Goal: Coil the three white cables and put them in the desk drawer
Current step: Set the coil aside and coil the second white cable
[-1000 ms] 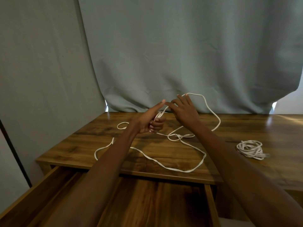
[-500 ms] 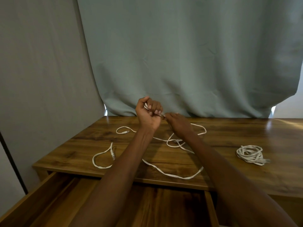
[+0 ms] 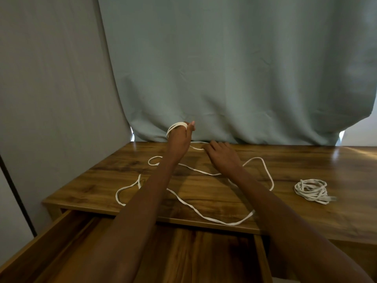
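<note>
Left hand raised above the far edge of the worktop, back toward the camera, with several turns of white cable wrapped round its fingers. From there a short run of cable down to the right hand, low over the worktop, fingertips curled and pinching the strand. Rest of that cable loose across the wood: one loop out to the right of the right forearm, another long loop sweeping to the near edge, a small loop and a plug end to the left of the left forearm. Coiled bundle flat on the worktop, well apart to the right. Drawer pulled open below the near edge. Grey-green curtain behind
</note>
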{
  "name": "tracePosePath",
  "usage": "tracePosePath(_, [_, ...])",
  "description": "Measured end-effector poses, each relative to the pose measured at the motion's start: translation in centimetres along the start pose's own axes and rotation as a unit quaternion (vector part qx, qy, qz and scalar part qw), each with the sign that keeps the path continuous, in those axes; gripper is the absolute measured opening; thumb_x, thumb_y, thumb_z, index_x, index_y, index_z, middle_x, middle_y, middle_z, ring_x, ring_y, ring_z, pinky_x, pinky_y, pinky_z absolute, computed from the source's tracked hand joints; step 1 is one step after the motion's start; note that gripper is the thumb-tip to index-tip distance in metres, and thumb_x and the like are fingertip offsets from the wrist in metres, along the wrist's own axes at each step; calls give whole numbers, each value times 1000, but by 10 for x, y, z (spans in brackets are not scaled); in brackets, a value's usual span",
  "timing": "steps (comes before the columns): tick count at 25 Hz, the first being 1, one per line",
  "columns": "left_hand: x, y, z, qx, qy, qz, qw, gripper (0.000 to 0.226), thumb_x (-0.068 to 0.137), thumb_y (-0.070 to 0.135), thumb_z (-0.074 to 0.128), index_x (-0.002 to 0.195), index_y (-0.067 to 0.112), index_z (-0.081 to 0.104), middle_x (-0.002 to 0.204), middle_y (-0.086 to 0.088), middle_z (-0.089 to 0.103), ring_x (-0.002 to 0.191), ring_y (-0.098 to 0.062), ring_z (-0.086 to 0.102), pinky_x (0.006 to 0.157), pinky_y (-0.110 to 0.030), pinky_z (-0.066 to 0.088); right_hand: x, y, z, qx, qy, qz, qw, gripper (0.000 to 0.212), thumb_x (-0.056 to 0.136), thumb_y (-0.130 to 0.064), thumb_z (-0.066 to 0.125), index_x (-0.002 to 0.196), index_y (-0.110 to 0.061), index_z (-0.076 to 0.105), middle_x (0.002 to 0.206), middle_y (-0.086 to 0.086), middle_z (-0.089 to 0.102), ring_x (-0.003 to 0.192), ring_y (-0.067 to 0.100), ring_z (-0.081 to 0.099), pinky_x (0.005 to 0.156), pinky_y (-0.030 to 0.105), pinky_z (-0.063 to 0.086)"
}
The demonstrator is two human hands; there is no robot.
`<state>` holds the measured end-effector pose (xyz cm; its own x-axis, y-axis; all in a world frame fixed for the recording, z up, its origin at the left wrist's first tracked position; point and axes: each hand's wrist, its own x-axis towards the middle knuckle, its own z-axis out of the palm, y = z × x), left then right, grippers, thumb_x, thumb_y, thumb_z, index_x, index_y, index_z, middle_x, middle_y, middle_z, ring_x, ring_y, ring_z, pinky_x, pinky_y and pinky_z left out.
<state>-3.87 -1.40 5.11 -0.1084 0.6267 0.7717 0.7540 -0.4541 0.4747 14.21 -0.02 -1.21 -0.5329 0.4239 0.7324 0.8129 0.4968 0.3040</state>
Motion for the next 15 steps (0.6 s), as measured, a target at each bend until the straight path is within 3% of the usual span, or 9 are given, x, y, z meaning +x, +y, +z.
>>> tracePosePath(3, [-3, -18, -2, 135, -62, -4, 989, 62, 105, 47, 33, 81, 5, 71, 76, -15, 69, 77, -31, 64, 72, -39, 48, 6, 14, -9, -24, 44, 9, 999, 38, 84, -8, 66, 121, -15, 63, 105, 10, 63, 88, 29, 60, 74, 39, 46])
tracePosePath(6, [-17, -11, 1, 136, -148, -62, 978, 75, 103, 56, 29, 70, 0, 67, 73, -17, 67, 76, -31, 62, 77, -41, 48, 17, 22, -18, -55, 74, 25, 995, 36, 87, -7, 58, 121, -17, 63, 103, 8, 63, 84, 28, 59, 71, 38, 44])
tracePosePath(8, [-19, 0, 0, 89, -205, -122, 967, 87, 97, 70, 23, 65, 5, 70, 68, -10, 68, 72, -23, 63, 78, -38, 48, 22, 27, -20, -62, 75, 49, 994, 38, 87, -5, 53, 121, -18, 63, 101, 8, 64, 82, 29, 60, 69, 37, 43])
tracePosePath(12, [-22, 24, -5, -54, -321, -205, 923, 94, 86, 85, 13, 62, 9, 62, 53, -4, 53, 53, -16, 49, 59, -29, 41, 30, 36, -21, -49, 53, 85, 994, 50, 86, -3, 64, 132, -21, 57, 95, 9, 65, 75, 31, 62, 67, 37, 45])
tracePosePath(15, [-22, 32, -11, -260, -399, -242, 845, 86, 82, 88, 15, 53, 12, 42, 44, -3, 32, 44, -17, 32, 51, -29, 33, 37, 37, -24, -40, 47, 78, 995, 59, 87, -2, 63, 141, -22, 51, 91, 12, 61, 70, 31, 59, 61, 36, 45])
